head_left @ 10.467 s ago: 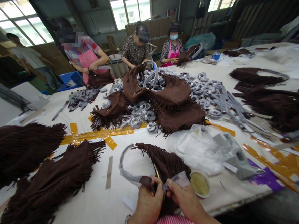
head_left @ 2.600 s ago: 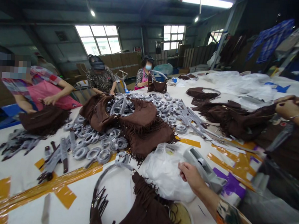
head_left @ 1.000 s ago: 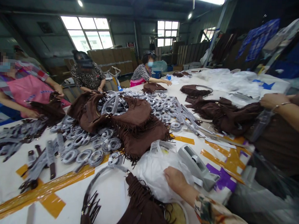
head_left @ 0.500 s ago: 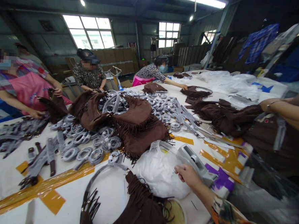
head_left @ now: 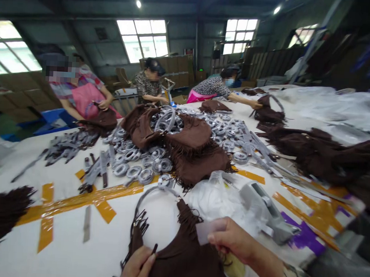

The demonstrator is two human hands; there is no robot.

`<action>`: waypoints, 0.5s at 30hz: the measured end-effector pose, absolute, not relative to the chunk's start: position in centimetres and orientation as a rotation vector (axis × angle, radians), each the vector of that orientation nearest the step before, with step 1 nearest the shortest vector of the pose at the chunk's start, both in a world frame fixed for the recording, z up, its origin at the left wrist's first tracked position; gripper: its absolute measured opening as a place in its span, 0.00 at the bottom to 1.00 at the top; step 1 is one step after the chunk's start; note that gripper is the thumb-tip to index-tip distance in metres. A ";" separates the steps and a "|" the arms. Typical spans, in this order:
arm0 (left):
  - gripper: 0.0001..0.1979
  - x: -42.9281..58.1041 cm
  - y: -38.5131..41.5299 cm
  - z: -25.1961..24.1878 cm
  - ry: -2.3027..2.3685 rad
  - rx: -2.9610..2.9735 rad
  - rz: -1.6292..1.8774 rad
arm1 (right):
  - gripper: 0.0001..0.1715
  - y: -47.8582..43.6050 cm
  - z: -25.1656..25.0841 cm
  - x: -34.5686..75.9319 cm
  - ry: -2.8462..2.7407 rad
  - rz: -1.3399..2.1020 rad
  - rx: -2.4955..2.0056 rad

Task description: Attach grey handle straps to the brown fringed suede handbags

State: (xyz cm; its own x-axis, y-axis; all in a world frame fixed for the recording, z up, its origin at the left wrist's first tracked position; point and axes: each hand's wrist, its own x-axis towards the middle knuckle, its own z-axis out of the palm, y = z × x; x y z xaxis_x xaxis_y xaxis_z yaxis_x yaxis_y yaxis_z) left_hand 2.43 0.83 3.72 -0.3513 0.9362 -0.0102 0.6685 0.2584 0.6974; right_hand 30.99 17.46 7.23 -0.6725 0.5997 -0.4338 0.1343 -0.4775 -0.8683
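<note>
In front of me lies a brown fringed handbag (head_left: 184, 255) with a wrapped, looped handle (head_left: 144, 189). My left hand (head_left: 139, 263) is at the bag's upper edge, thumb and finger pinched on a small dark strip sticking up there. Between the thumb and fingers of my right hand (head_left: 232, 237) is a small translucent white sheet (head_left: 209, 230), held over the right side of the bag. Below my right wrist is a round tub (head_left: 236, 269) with yellowish contents, partly covered. A bundle of thin white plastic (head_left: 219, 199) sits just behind that hand.
A grey tape dispenser (head_left: 265, 206) stands to the right. Brown bags (head_left: 199, 164) and several plastic-wrapped coiled straps (head_left: 132, 173) crowd the table's middle. Orange tape (head_left: 109, 194) crosses the tabletop. Co-workers (head_left: 87, 95) handle bags along the far side. More fringed bags (head_left: 322, 151) lie at right.
My left hand has come into view at the bag. My right hand has moved from the white plastic bundle to above the bag, now holding the translucent sheet. The view has swung left.
</note>
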 end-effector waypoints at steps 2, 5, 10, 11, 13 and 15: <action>0.23 2.9 0.5 4.7 2.063 1.397 0.857 | 0.08 16.0 7.1 27.4 -1.623 2.215 -1.155; 0.18 3.2 0.1 5.7 1.928 1.358 0.876 | 0.06 14.6 5.6 22.4 -2.034 2.021 -1.193; 0.10 2.6 -0.5 5.2 1.794 1.265 0.935 | 0.06 14.2 3.1 17.2 -2.419 1.910 -0.984; 0.10 2.4 -0.6 4.9 1.785 1.271 0.933 | 0.06 14.2 2.9 16.5 -2.448 1.900 -0.963; 0.11 2.1 -0.6 4.5 1.808 1.282 0.939 | 0.06 14.5 2.5 15.6 -2.464 1.868 -0.950; 0.12 1.9 -0.5 4.3 1.836 1.288 0.966 | 0.06 14.6 2.0 15.1 -2.437 1.835 -0.941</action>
